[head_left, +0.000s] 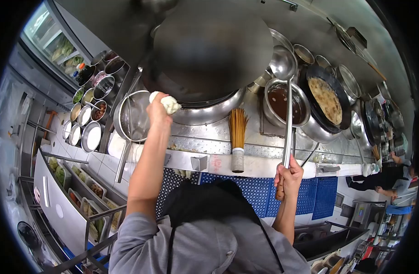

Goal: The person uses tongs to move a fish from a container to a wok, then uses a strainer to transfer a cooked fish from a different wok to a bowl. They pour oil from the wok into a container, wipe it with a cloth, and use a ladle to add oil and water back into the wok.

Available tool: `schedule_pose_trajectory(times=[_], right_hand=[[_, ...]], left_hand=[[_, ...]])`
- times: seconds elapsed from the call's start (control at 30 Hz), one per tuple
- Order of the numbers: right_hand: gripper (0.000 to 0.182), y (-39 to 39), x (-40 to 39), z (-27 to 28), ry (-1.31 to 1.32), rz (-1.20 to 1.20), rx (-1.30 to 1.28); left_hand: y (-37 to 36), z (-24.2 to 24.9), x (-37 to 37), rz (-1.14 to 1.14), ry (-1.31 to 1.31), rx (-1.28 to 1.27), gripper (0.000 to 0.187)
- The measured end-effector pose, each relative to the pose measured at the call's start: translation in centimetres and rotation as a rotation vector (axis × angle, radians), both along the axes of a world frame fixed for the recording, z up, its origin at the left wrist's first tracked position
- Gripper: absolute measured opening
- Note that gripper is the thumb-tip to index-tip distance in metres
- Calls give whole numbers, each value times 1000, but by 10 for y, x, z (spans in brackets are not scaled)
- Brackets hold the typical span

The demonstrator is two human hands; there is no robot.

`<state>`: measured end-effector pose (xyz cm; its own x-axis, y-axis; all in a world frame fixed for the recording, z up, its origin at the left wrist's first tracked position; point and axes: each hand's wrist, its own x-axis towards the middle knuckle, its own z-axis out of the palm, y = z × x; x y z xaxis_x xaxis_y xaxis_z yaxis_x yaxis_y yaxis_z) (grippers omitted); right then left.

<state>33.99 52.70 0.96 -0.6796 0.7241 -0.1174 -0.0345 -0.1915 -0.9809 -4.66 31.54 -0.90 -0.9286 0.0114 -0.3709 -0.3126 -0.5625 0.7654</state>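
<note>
My left hand (158,114) is closed around a bunched white cloth (171,105) at the near left edge of a large dark wok (209,55). The wok looks blurred, and its contents cannot be made out. Whether the cloth grips the wok's rim is hidden. My right hand (290,176) wraps round the handle of a long steel ladle (283,63), low near its wooden end. The ladle's bowl is raised above a steel pot of dark brown liquid (282,102). Beside my left forearm rests a round mesh strainer (135,114), its handle pointing toward me.
A bamboo brush (238,132) lies on the steel stove ledge. Right of the pot, a second wok (326,98) holds foamy golden liquid. Several seasoning containers (91,137) stand at left, above a cold counter (54,192) with ingredient trays. Another person (397,180) stands far right.
</note>
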Motion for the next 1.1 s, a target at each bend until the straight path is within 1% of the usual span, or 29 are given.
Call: schedule_pose_trajectory(times=[0.03, 0.1, 0.17, 0.23, 0.27, 0.3, 0.33, 0.43, 0.5, 0.57, 0.63, 0.67, 0.7, 0.73, 0.77, 0.8, 0.83, 0.87, 0.9, 0.97, 1.03, 1.07, 1.1], right_hand=[[51, -8, -1, -4, -28, -15, 20], [51, -26, -3, -13, -85, -31, 59], [55, -47, -5, -25, -84, -24, 74], [55, -69, -10, -35, -90, -30, 91], [56, -79, -9, -39, -116, -24, 105], [58, -87, -9, -43, -141, -20, 110], [59, -96, -6, -48, -169, -20, 115], [61, -117, 8, -68, -253, -25, 158], [61, -129, 18, -77, -332, -31, 187], [61, -140, 23, -87, -375, -63, 162], [62, -148, 23, -89, -492, -107, 144], [61, -144, 34, -107, -508, -82, 212], [62, -145, 33, -112, -535, -99, 247], [62, -143, 28, -107, -575, -61, 348], [62, -140, 28, -115, -597, -45, 408], [61, -128, 36, -144, -606, -56, 603], [60, -128, 29, -133, -714, -46, 689], [60, -123, 28, -151, -656, -103, 719], [59, -123, 21, -150, -685, -134, 708], [63, -117, 10, -149, -782, -87, 782], [64, -115, 2, -148, -839, -6, 707], [63, -117, -4, -138, -910, 27, 714], [62, -124, -10, -128, -980, 66, 715]], left_hand=[[5, -8, -1, -21, 16, 41, 13], [16, -29, -4, -27, 23, 43, 14], [25, -63, -16, -59, 26, 121, 15], [27, -61, -11, -49, -24, 57, 19], [21, -59, -9, -152, -53, 41, 20], [11, -53, -6, -259, -82, 30, 21], [-7, -39, 0, -410, -112, 76, 28], [-74, -45, 12, -613, 55, 54, 41], [-138, -29, 23, -737, 104, -139, 42], [-192, -14, 42, -700, 90, -358, 38], [-233, -30, 55, -669, 8, -511, 43], [-247, -41, 64, -641, -15, -531, 51], [-262, -53, 73, -610, -36, -556, 59], [-276, -77, 81, -579, -19, -620, 66], [-285, -97, 87, -550, 4, -680, 74], [-285, -104, 89, -555, 14, -676, 77], [-285, -111, 91, -557, 21, -671, 80], [-287, -126, 91, -526, 30, -702, 71], [-282, -117, 91, -583, -34, -633, 61], [-280, -106, 87, -631, -180, -535, 50], [-283, -109, 85, -665, -239, -331, 46], [-284, -107, 84, -676, -273, -234, 45], [-288, -104, 86, -676, -199, -282, 46]])
